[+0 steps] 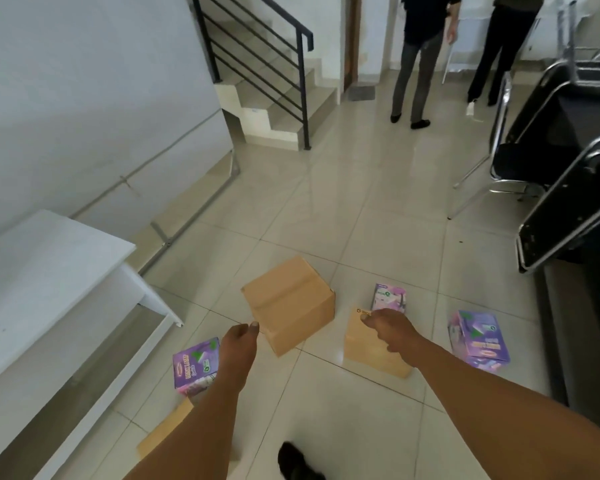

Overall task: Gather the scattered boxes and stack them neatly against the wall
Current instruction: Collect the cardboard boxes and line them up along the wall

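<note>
Boxes [289,304]: plain brown cardboard and purple printed, scattered.

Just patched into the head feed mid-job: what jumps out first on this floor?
Two bare arms reach down over scattered boxes on the pale tiles: the left hand nears the large brown carton at centre, and the right hand is over a smaller brown box. Purple printed boxes lie around them, one at lower left and one at far right. Beyond, two people stand near the staircase.
</note>
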